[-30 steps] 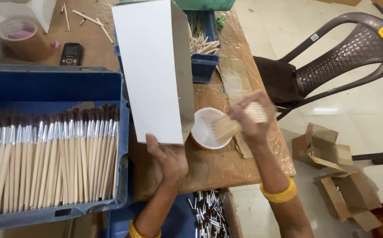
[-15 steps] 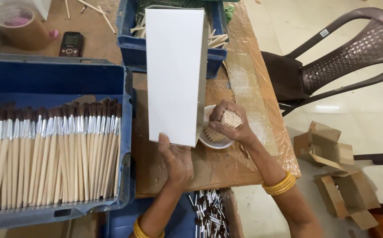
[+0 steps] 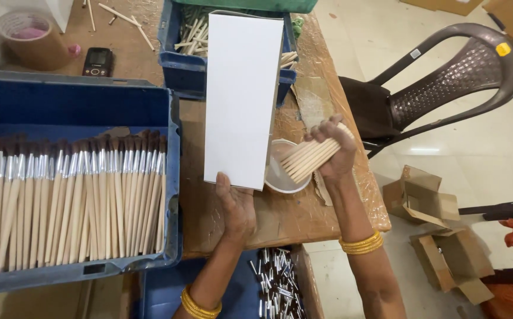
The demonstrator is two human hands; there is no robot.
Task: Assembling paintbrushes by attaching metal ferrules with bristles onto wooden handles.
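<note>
Wooden sticks [image 3: 312, 158], a small bundle of bare pale handles, sit clenched in the right hand [image 3: 333, 155], held just over the white bowl [image 3: 283, 171] on the bench [image 3: 304, 215]; ends fan out unevenly toward the bowl. Judged light and stiff, smooth-sided, so likely to slip lengthwise out of a loose fist; best gripped around the middle of the bundle with fingers wrapped fully, as now. Thin enough that they could snap if bent sideways. Left hand [image 3: 237, 204] grasps the lower edge of a tall white box [image 3: 242, 97], standing it upright, thumb on the near face. Box looks like thin card: light, easily dented, top-heavy when held only at the bottom edge. Left of it, a blue crate [image 3: 91, 106] holds a row of finished brushes [image 3: 67, 201] with metal ferrules. Loose ferrules [image 3: 277, 283] lie in a tray below the bench edge
</note>
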